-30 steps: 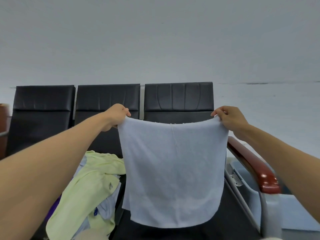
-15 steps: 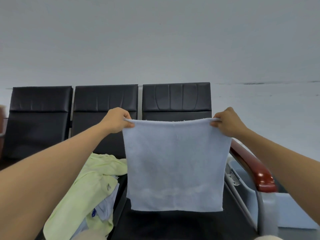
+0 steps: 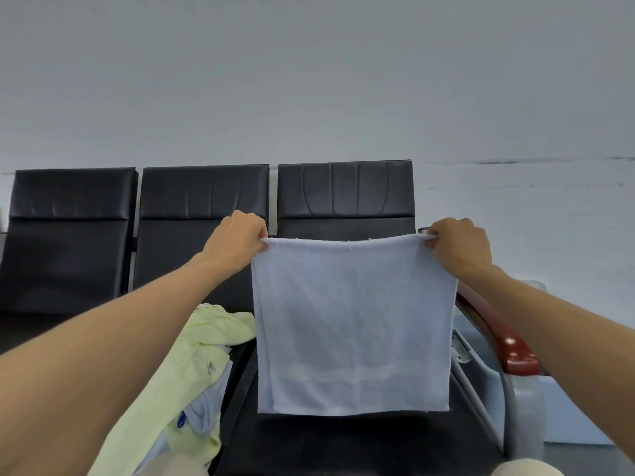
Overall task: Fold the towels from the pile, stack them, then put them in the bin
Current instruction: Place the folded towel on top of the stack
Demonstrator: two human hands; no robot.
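**A:** What do the hands have?

**B:** The left hand [image 3: 237, 242] pinches the top left corner of the pale blue towel [image 3: 354, 324], with its fingers curled over the hem. The right hand [image 3: 458, 247] pinches the top right corner the same way. The towel hangs flat and taut between them, over the black seat [image 3: 343, 444] on the near right. Its bottom hem looks to be just clear of the cushion.

**A:** And the rest?

**B:** The pile [image 3: 192, 365] of yellow-green and pale towels lies crumpled on the seat to the left. The bin [image 3: 577, 413] sits low on the far right, beyond the red-brown armrest [image 3: 515, 352].

**A:** What could spoil it?

**B:** Each grip is only a corner pinch. If one loosens as the hands come together, that side would drop and the fold would go skew. Corners that are brought together unevenly would give a lopsided towel that stacks badly. If the hem drags on the seat as the towel is lowered, it could bunch underneath. Later, the armrest stands between the seat and the bin, so a stack carried low could catch on it and spill.
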